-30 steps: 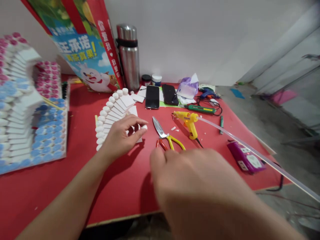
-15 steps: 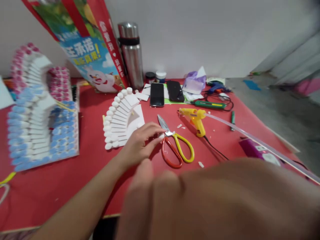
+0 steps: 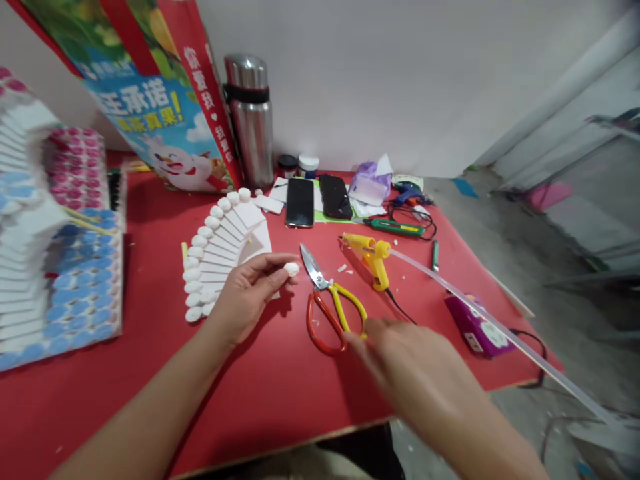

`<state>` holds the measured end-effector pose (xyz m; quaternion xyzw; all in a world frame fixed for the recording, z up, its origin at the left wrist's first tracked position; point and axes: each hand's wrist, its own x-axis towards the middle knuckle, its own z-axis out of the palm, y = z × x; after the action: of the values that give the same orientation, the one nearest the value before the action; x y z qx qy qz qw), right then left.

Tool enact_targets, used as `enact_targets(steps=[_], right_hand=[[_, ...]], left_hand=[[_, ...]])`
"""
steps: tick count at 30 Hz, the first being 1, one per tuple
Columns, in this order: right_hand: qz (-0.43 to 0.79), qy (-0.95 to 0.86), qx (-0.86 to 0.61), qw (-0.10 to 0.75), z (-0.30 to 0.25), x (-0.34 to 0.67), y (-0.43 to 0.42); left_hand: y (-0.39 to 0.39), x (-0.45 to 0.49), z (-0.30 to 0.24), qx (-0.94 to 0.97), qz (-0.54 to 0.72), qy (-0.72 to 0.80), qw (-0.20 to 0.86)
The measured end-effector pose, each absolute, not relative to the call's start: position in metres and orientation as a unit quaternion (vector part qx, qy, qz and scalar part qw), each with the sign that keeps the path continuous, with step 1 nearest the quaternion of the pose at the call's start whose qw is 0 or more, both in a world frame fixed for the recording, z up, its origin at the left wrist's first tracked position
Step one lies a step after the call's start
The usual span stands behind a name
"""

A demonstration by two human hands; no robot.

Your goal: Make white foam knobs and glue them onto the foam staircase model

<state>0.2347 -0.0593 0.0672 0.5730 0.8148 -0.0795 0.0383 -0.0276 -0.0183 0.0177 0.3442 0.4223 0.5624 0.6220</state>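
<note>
My left hand (image 3: 250, 293) pinches a small white lumpy ball (image 3: 291, 269) between thumb and fingertips, just above the red table. Beside it lies a fan of white strips (image 3: 227, 243), its outer edge lined with round white pieces. Scissors (image 3: 320, 283) with one red and one yellow handle lie on the table, blades pointing away from me. My right hand (image 3: 415, 360), blurred by motion, is at the handles; its fingertips overlap them, and whether they grip is unclear. A yellow glue gun (image 3: 370, 257) with a long clear stick rests beyond.
Blue and pink pieces with white strips (image 3: 85, 280) stand at left. A printed bag (image 3: 165, 113), a steel flask (image 3: 253, 127) and two phones (image 3: 300, 203) are at the back. A green-handled tool (image 3: 400, 227) and a purple pack (image 3: 477, 327) lie right.
My right hand has gone from close before the camera to the scissors' handles. My left hand has drawn left from the scissors, holding the white ball. The view has shifted right.
</note>
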Motion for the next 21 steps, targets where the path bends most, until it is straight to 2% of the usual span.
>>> enact_targets(steps=[3, 7, 11, 17, 21], right_hand=[[-0.041, 0.779, 0.625, 0.015, 0.054, 0.248, -0.033], [-0.043, 0.747, 0.65, -0.131, 0.035, 0.258, 0.007], [-0.063, 0.715, 0.679, -0.153, 0.029, 0.254, 0.036], [-0.315, 0.647, 0.643, -0.261, 0.019, 0.242, 0.058], [-0.388, 0.591, 0.641, -0.3, 0.017, 0.241, 0.054]], left_hand=[[-0.016, -0.026, 0.02, 0.269, 0.559, 0.378, 0.687], [-0.015, -0.023, 0.019, 0.202, 0.546, 0.341, 0.738], [-0.014, -0.024, 0.015, 0.166, 0.54, 0.333, 0.755], [-0.013, -0.027, 0.011, 0.164, 0.535, 0.334, 0.759], [-0.012, -0.028, 0.01, 0.176, 0.54, 0.327, 0.755]])
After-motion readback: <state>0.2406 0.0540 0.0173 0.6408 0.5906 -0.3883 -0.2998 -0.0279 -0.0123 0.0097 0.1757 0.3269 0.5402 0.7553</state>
